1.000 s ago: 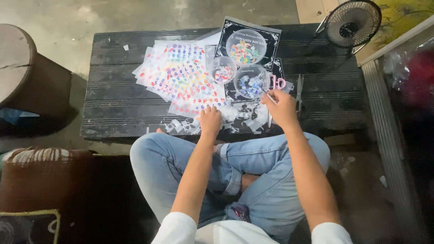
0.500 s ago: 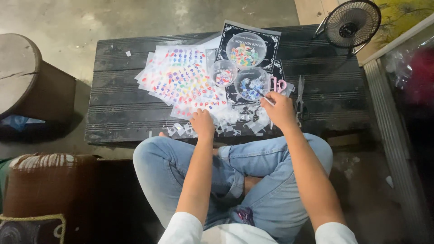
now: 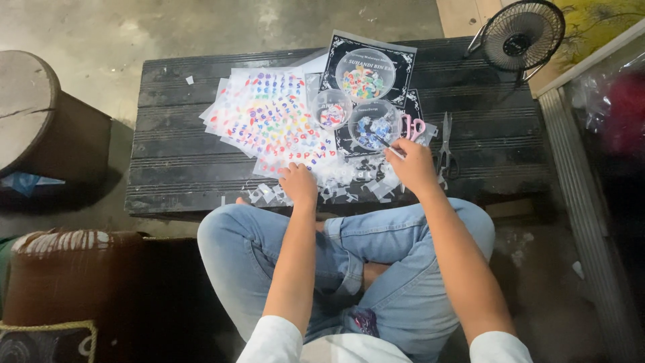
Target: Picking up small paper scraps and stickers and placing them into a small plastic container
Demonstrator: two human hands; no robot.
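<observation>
dark slatted table (image 3: 175, 175) on concrete floor (image 3: 168, 30), fan (image 3: 523, 37) nearby.

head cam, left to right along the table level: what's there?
Round wooden stool → sticker sheets → small clear bowl → pink-handled scissors → metal scissors → small fan.

Bare tabletop (image 3: 168, 134) open at left, free for passing. Centre crowded: sticker sheets (image 3: 269, 121), three clear bowls (image 3: 366, 124) just beyond, paper scraps (image 3: 336, 181) along near edge. Right side narrowed by pink-handled scissors (image 3: 413, 126) and metal scissors (image 3: 445, 144). Small fan (image 3: 521, 37) blocking far right corner; round stool (image 3: 40, 128) left of tabletop.
</observation>
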